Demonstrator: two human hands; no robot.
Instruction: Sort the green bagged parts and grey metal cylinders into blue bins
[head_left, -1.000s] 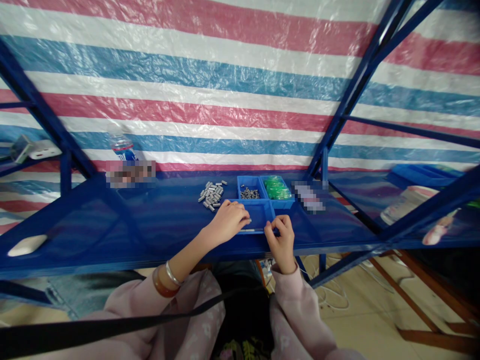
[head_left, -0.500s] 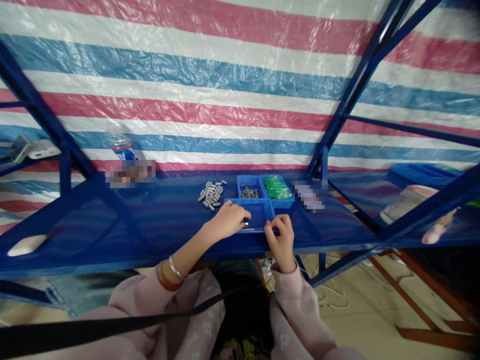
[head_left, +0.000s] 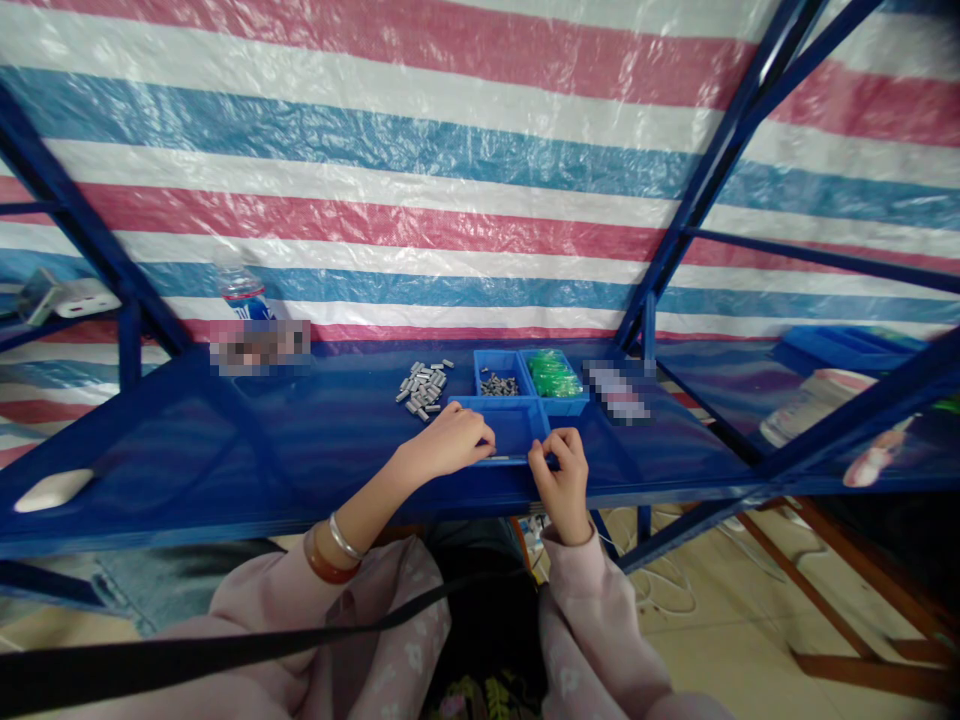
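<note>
My left hand [head_left: 454, 442] reaches over the left side of the front blue bin [head_left: 517, 425], palm down, with its fingers curled together. What those fingers hold, if anything, is hidden. At the bin's right front corner, my right hand [head_left: 562, 478] is closed in a pinch. I cannot make out what lies between its thumb and fingers. Behind the front bin stands a blue bin [head_left: 482, 372] with small dark metal pieces [head_left: 501, 385] in it. Beside that, another blue bin [head_left: 568, 408] holds green plastic-looking pieces [head_left: 551, 373]. Grey metal cylinders [head_left: 424, 386] lie in a loose pile left of the bins.
The blue table [head_left: 322, 450] has a blue metal frame [head_left: 679, 215] at both sides. A plastic bottle [head_left: 247, 295] stands at the back left, and a white object [head_left: 54, 490] lies near the left front edge. A striped sheet [head_left: 420, 180] hangs behind.
My left hand has shifted slightly left, its fingers curling in more. The shiny metal piece seen at its fingertips earlier is out of sight. My right hand has stayed in place.
</note>
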